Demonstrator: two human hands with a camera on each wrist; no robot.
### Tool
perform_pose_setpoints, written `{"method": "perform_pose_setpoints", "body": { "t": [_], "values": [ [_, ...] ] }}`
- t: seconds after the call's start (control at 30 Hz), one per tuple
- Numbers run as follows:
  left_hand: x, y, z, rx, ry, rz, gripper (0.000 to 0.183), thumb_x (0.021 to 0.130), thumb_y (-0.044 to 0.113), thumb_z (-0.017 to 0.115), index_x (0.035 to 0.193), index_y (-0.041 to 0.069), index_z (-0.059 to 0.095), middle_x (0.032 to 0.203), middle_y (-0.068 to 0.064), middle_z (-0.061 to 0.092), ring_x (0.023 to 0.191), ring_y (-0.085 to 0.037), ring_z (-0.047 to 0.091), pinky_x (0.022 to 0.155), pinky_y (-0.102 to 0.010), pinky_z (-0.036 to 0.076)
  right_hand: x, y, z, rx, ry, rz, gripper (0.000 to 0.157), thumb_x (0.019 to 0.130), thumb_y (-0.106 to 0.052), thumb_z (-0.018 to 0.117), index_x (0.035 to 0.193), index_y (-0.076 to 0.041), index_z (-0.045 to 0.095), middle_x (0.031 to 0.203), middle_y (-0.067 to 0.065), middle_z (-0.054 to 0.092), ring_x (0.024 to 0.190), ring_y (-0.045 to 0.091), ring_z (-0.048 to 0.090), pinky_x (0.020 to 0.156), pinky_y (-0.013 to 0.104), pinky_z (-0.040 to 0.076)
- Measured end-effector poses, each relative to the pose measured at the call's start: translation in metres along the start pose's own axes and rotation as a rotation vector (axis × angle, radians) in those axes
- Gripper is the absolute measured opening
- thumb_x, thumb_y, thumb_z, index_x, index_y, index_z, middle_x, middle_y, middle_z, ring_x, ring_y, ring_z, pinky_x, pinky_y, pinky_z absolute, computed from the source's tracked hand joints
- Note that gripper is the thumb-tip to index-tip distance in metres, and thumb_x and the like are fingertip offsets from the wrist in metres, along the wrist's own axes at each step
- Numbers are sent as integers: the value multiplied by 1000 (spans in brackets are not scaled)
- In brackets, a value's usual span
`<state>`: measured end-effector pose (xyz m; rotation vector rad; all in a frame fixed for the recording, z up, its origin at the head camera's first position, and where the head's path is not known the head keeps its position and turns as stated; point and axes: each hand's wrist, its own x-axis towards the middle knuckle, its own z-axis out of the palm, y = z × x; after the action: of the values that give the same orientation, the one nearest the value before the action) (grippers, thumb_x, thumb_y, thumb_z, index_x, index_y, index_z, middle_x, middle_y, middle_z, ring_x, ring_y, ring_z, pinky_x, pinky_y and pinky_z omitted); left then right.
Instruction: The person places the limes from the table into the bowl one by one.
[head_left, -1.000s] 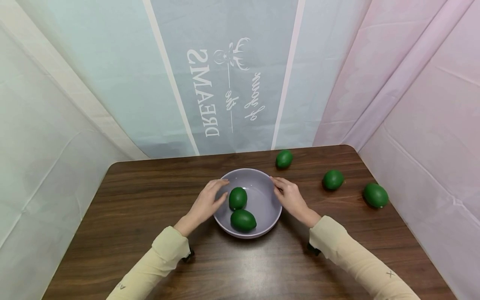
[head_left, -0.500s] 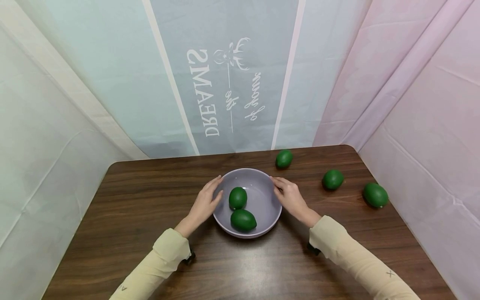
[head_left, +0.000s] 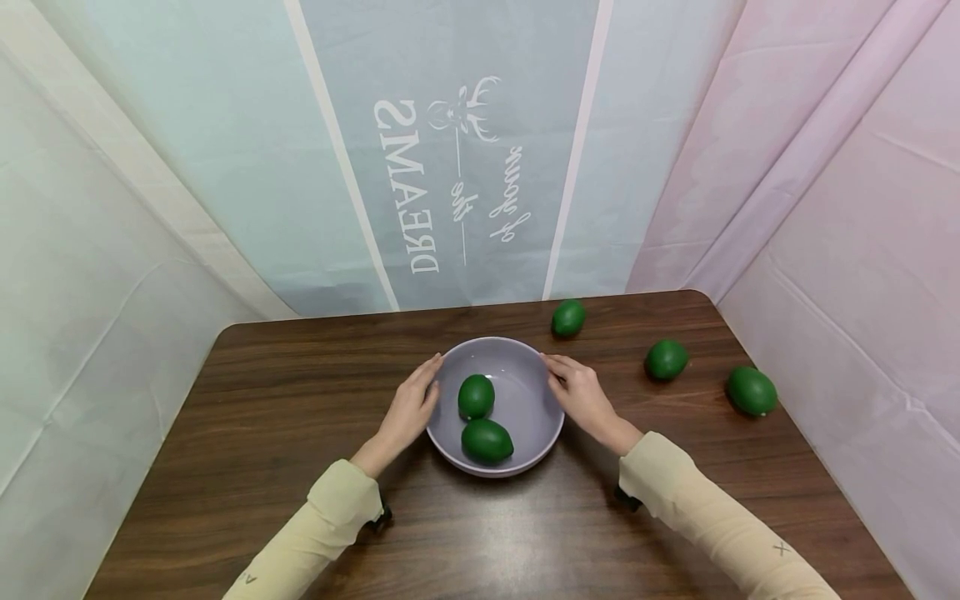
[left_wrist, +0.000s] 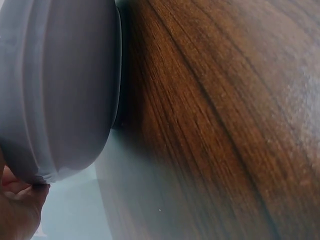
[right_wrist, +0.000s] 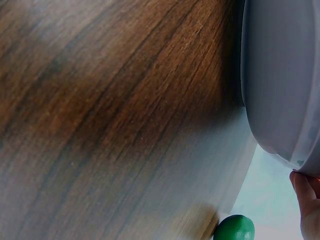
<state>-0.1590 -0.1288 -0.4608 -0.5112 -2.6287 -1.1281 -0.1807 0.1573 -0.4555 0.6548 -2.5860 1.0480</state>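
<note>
A round lavender-grey bowl (head_left: 528, 408) stands on the table in the head view, with two green limes in it: one lime (head_left: 476, 397) left of centre and another lime (head_left: 487, 441) just below it. At the bowl's left rim, my left hand (head_left: 408, 408) holds on, thumb at the rim and fingers along the outside. My right hand (head_left: 585, 400) grips the opposite rim the same way. Both wrist views show fingertips against the bowl's outer wall, the left fingers (left_wrist: 22, 205) and the right fingers (right_wrist: 302, 192); the rest of each hand is cut off.
Three more limes lie to the right on the dark wooden table (head_left: 300, 392): a lime (head_left: 568, 318) near the back edge, a lime (head_left: 666, 360) farther right, and a lime (head_left: 752, 390) near the right edge. Cloth curtains (head_left: 480, 167) surround the table.
My left hand has drawn back from over the bowl's inside to its left rim, its fingers now along the outer side. The right hand, bowl and limes have stayed put.
</note>
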Motion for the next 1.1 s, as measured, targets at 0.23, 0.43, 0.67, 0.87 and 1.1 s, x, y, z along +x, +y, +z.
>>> {"method": "perform_pose_setpoints", "body": {
  "t": [0.23, 0.43, 0.67, 0.87, 1.1],
  "values": [
    [0, -1, 0, 8, -19, -16, 41, 88, -7, 46, 129, -5, 48, 135, -14, 45, 124, -27, 43, 99, -40, 38, 0, 1, -2, -11, -24, -7, 36, 82, 5, 60, 118, 3, 60, 111, 18, 61, 99, 28, 60, 76, 38, 53],
    [0, -1, 1, 12, -28, -35, 41, 88, -7, 46, 128, -6, 48, 135, -16, 45, 124, -27, 43, 98, -39, 39, 1, 3, -4, -29, -43, -38, 35, 82, 3, 60, 117, 3, 60, 110, 19, 61, 99, 29, 60, 75, 37, 53],
    [-1, 1, 1, 13, -7, -37, 41, 86, -8, 48, 127, -7, 49, 132, -18, 48, 122, -28, 44, 97, -39, 40, 3, 2, -6, -68, -86, -50, 35, 81, 3, 61, 116, 3, 60, 109, 17, 62, 98, 27, 60, 75, 36, 53],
    [-2, 2, 3, 21, 16, -11, 40, 86, -8, 48, 126, -9, 49, 129, -19, 50, 120, -29, 46, 96, -40, 41, 2, 2, -9, -131, -101, -81, 31, 82, 1, 60, 112, 3, 61, 106, 15, 62, 91, 23, 62, 70, 32, 53],
    [-5, 0, 6, 23, 31, 1, 41, 85, -8, 49, 126, -8, 49, 128, -21, 50, 118, -30, 47, 94, -40, 43, 3, 4, -12, -165, -109, -138, 24, 81, -1, 61, 104, 3, 63, 97, 11, 64, 79, 18, 62, 62, 28, 52]
  ]
}}
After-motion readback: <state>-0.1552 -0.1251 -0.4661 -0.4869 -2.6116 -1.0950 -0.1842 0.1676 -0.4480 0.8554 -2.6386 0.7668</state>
